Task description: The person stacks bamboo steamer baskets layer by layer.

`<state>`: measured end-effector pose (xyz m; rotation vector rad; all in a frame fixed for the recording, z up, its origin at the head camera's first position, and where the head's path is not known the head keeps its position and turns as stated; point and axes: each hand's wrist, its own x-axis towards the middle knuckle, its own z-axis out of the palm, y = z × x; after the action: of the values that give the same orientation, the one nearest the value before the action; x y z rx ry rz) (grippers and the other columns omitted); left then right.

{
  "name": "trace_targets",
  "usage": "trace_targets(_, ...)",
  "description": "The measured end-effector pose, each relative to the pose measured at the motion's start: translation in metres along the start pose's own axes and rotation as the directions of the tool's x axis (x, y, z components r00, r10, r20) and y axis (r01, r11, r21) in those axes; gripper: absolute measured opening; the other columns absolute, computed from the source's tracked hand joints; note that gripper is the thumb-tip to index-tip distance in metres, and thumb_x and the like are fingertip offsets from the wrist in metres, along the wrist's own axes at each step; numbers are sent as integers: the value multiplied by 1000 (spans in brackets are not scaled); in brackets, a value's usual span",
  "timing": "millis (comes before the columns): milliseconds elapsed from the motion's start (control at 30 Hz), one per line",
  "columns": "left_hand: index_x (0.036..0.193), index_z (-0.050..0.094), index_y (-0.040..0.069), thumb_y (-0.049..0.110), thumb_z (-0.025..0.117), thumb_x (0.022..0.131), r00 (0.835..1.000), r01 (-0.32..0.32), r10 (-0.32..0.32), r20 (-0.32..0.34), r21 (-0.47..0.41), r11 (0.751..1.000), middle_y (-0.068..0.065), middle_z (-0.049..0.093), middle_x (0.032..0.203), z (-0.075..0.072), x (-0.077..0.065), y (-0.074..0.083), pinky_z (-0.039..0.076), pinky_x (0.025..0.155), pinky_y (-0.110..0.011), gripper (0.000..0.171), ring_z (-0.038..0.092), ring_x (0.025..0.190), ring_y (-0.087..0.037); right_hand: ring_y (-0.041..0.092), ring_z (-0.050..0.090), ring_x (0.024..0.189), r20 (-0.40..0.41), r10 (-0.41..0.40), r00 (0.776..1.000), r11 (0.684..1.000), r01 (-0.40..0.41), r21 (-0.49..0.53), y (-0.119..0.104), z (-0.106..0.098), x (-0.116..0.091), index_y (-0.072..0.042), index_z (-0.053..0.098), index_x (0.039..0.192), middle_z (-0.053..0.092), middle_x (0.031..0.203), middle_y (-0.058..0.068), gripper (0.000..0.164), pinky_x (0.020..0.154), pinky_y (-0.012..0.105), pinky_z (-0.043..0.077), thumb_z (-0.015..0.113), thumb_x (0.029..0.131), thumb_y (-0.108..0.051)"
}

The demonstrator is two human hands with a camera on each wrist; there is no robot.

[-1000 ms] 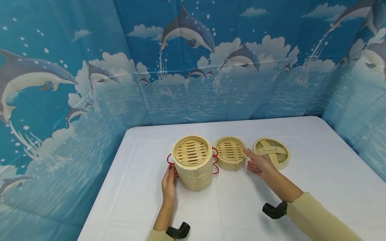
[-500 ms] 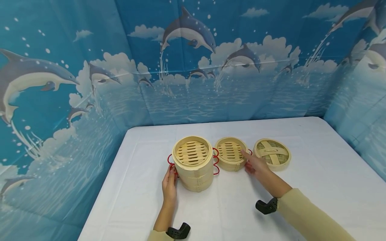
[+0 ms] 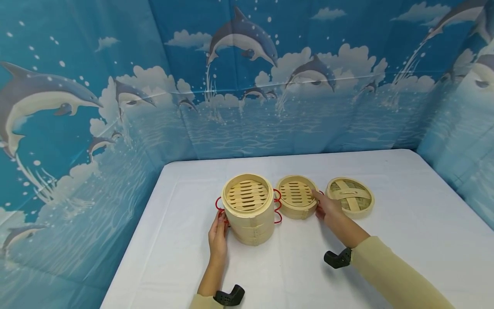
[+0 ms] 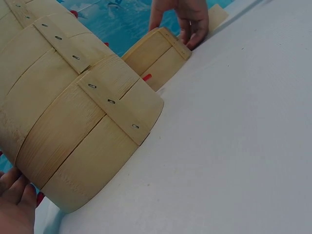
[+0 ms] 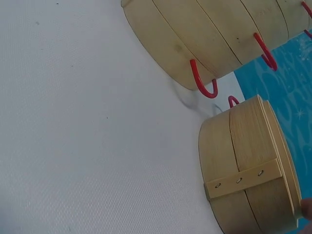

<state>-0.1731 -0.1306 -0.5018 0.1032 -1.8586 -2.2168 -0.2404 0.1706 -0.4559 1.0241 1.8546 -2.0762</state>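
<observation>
A tall stack of bamboo steamer baskets with red handles stands on the table, a slatted tier on top. My left hand rests against the stack's left side, by the red handles; its fingertips are partly hidden there. Right of the stack sits a single bamboo steamer basket, its slatted floor facing up. My right hand pinches its right rim, the thumb over the edge and the fingers at the outer wall. In the left wrist view the right hand is at this basket.
A woven bamboo lid with a crossed strap lies at the right, just beyond my right hand. White cloth covers the table. A blue dolphin-print curtain hangs behind the table and along its sides.
My right hand has moved slightly left, from beside the single basket onto its right rim, and now pinches it. The left hand stays at the stack, and the baskets have not visibly moved.
</observation>
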Motion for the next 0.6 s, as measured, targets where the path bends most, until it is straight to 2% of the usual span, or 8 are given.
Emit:
trace_targets(67,137,28,-12,19,33,101,1000,-4,4,0,7,1000,-24,39,137,0,0,-1,36,98,-24,48,40,123,-22,8,50,77,-7,7,1000,1000,-7,11,0,0,0,-1,29,137,47,97,2,71,77,25,47,63,85,-37)
trace_targets(300,138,27,-10,20,34,101,1000,12,-12,1,-2,1000,-22,37,138,1,0,1,36,98,-22,48,38,126,-24,9,50,79,-5,-23,1000,999,23,46,-1,2,-3,2,20,141,46,107,5,80,86,30,43,64,84,-33)
trace_targets(500,138,26,-12,21,33,101,1000,-2,2,6,7,1000,-24,35,139,1,0,1,35,100,-25,49,36,126,-27,12,53,73,18,-10,1000,998,9,68,-4,2,-7,2,18,142,45,108,12,85,77,28,50,68,82,-32)
trace_targets(600,138,26,-12,21,33,102,1000,-6,6,7,14,1000,-24,37,138,1,0,1,35,99,-25,50,37,126,-26,14,53,74,72,10,997,997,-16,81,-4,-2,-8,2,16,143,43,113,18,88,76,28,51,69,81,-32)
